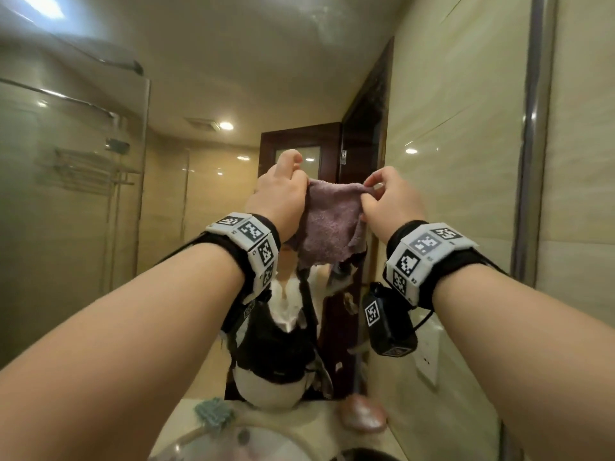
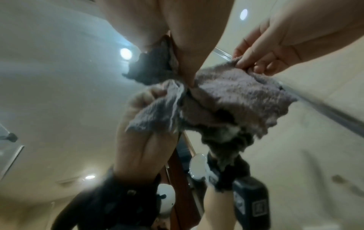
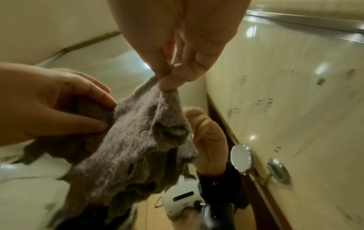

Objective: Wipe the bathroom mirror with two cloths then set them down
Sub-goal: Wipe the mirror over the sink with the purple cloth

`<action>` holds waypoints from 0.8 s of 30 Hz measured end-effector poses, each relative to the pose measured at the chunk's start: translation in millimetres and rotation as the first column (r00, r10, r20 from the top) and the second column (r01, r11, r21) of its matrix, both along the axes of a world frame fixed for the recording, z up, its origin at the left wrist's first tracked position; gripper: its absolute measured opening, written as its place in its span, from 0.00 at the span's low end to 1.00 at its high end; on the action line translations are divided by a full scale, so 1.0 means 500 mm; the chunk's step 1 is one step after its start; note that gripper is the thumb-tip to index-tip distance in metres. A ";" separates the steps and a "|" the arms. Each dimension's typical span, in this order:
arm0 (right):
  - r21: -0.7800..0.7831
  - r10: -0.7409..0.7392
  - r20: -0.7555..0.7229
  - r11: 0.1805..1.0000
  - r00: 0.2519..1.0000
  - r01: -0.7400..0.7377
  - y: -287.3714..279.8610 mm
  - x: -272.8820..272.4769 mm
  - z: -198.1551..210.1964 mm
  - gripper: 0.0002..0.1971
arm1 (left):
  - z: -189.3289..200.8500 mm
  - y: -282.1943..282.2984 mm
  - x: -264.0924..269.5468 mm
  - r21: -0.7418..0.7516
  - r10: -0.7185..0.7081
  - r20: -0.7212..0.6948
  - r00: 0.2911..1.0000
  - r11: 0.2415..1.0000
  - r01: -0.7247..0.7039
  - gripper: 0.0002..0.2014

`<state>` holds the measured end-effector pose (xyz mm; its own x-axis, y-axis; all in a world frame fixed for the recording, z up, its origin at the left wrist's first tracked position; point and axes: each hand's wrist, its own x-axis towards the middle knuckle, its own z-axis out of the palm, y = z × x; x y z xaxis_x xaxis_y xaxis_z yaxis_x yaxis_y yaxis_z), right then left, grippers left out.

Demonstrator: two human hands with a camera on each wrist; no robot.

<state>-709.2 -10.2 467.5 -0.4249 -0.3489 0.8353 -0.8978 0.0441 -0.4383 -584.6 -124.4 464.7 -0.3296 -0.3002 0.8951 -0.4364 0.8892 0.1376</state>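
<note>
Both hands are raised in front of the mirror [image 1: 100, 227], stretching a purple cloth [image 1: 327, 224] between them by its top edge. The left hand [image 1: 278, 197] grips the cloth's left corner, its fingers curled round bunched fabric. The right hand [image 1: 387, 201] pinches the right corner between thumb and forefinger, with the other fingers loosely bent. The cloth hangs down from this grip, and its ragged lower edge is free.

The head view alone shows what lies below: a blue-green cloth [image 1: 213, 414] crumpled on the surface [image 1: 319, 424] at the far rim of the sink [image 1: 186, 440], close to the glass, and a pink object [image 1: 364, 416] to its right on the same surface. It also shows the mirror's metal edge [image 1: 532, 161] on the right.

The left wrist view looks up at the purple cloth [image 2: 232, 99] from below. There the left hand [image 2: 173, 38] has fabric gathered in its closed fingers, and the right hand [image 2: 262, 51] nips the far corner.

The right wrist view shows the pinch most clearly: the fingers [image 3: 169, 84] of the right hand [image 3: 189, 51] hold a small peak of purple cloth [image 3: 133, 140], and the left hand [image 3: 53, 102] clasps the other side. Only this view shows holes worn in the fabric and a small round mirror [image 3: 241, 158] on a wall arm at the right.
</note>
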 end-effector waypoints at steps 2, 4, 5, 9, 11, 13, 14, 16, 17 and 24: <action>-0.049 -0.054 -0.030 0.997 0.998 0.052 -0.015 -0.005 0.000 0.10 | -0.004 0.006 -0.006 -0.107 0.104 0.007 0.995 0.989 -0.103 0.16; -0.123 -0.081 -0.061 0.990 0.995 0.073 -0.026 0.000 -0.020 0.19 | -0.017 0.010 -0.013 -0.322 0.275 0.032 0.961 0.913 -0.250 0.19; -0.143 -0.081 -0.107 0.988 0.991 0.065 -0.031 0.004 -0.039 0.23 | -0.022 0.012 -0.013 -0.397 0.354 0.034 0.935 0.863 -0.312 0.20; -0.064 -0.211 -0.464 0.977 0.861 0.204 -0.063 0.002 -0.122 0.27 | -0.053 -0.001 -0.019 -0.509 0.597 0.089 0.797 0.715 -0.479 0.25; -0.057 -0.266 -0.566 0.957 0.780 0.284 -0.073 -0.007 -0.131 0.30 | -0.062 0.014 -0.014 -0.541 0.674 0.096 0.732 0.653 -0.530 0.28; 0.063 -0.220 -0.602 0.945 0.767 0.321 -0.068 -0.003 -0.120 0.36 | -0.071 0.015 -0.020 -0.543 0.699 0.151 0.699 0.650 -0.531 0.29; 0.160 -0.169 -0.606 0.932 0.778 0.327 -0.065 -0.001 -0.113 0.38 | -0.074 0.013 -0.022 -0.538 0.694 0.185 0.696 0.664 -0.519 0.29; 0.298 -0.123 -0.585 0.887 0.802 0.354 -0.062 -0.002 -0.104 0.38 | -0.079 0.012 -0.026 -0.508 0.686 0.225 0.692 0.689 -0.517 0.29; 0.320 -0.129 -0.577 0.873 0.807 0.368 -0.061 0.001 -0.101 0.38 | -0.079 0.012 -0.025 -0.493 0.684 0.245 0.687 0.698 -0.519 0.29; 0.260 -0.178 -0.534 0.896 0.827 0.361 -0.063 0.026 -0.089 0.33 | -0.064 0.002 -0.001 -0.465 0.661 0.342 0.668 0.737 -0.491 0.35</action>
<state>-696.4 -41.5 422.9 -0.1164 -0.5768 0.8085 -0.9154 0.3781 0.1380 -584.9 -123.2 432.7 -0.5738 -0.3112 0.7576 -0.8047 0.3861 -0.4510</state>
